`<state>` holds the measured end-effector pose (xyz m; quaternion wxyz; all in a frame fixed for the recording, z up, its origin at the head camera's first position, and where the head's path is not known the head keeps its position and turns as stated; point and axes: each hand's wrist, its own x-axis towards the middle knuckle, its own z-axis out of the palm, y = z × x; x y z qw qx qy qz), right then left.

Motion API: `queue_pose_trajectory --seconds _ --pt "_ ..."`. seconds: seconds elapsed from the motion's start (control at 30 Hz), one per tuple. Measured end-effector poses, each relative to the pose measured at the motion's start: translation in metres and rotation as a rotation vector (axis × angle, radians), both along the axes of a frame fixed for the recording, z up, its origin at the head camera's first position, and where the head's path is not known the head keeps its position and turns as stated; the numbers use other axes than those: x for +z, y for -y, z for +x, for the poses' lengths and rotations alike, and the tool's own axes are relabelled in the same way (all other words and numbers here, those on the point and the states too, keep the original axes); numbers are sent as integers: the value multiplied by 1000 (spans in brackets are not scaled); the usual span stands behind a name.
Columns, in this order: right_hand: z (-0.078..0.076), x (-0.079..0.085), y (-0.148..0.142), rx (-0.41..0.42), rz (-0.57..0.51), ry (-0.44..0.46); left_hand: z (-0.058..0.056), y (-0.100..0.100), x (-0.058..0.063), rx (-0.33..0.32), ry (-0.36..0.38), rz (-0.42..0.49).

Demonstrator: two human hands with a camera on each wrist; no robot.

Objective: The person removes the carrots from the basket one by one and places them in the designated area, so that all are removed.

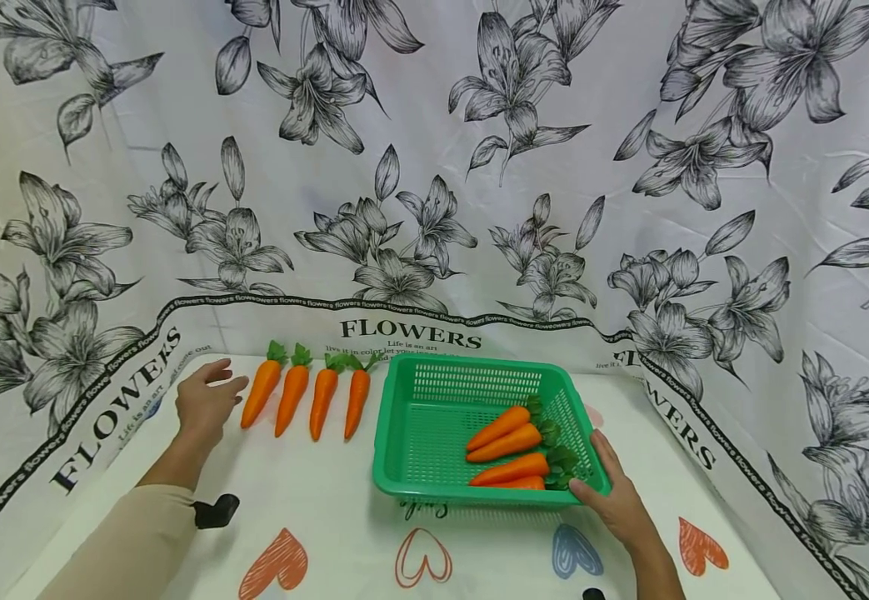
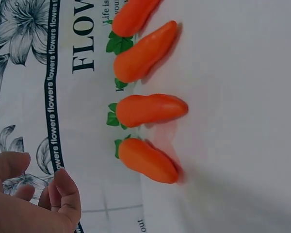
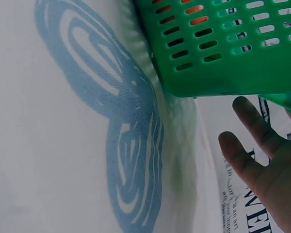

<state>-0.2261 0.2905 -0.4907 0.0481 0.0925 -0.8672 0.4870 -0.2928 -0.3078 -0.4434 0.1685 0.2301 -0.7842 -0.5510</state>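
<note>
Several orange carrots with green leafy tops lie in a row on the white table, left of a green plastic basket [image 1: 412,492]. My left hand [image 1: 209,402] is beside the leftmost carrot [image 1: 262,393], fingers loosely bent and holding nothing. In the left wrist view that hand [image 2: 39,199] hovers apart from the nearest carrot [image 2: 148,160]. My right hand [image 1: 617,492] holds the basket's near right corner, thumb at the rim and fingers along the outer side. Two of its fingers [image 3: 242,153] extend below the rim in the right wrist view. More carrots [image 1: 505,442] lie inside the basket's right half.
A white cloth [image 1: 419,100] with black flower drawings hangs behind the table and along both sides. Red and blue hearts [image 1: 575,550] are printed on the tabletop [image 1: 344,517] near its front.
</note>
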Motion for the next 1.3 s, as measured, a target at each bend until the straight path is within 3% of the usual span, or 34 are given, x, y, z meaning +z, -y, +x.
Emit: queue_pose_trajectory --seconds 0.2,0.37,0.67,0.8,1.0,1.3 --pt "-1 -1 1 14 -5 0 7 -18 19 -6 -113 75" --pt "1 -1 1 1 2 27 14 -36 32 -48 -279 188" --pt "3 1 1 -9 12 58 26 -59 43 -114 -467 316" --pt "3 2 1 -11 12 53 32 -66 46 -129 -519 366" --pt "4 1 2 -19 15 51 39 -77 48 -154 -545 324" --pt "5 8 6 -20 10 58 38 -99 54 -218 -613 347"
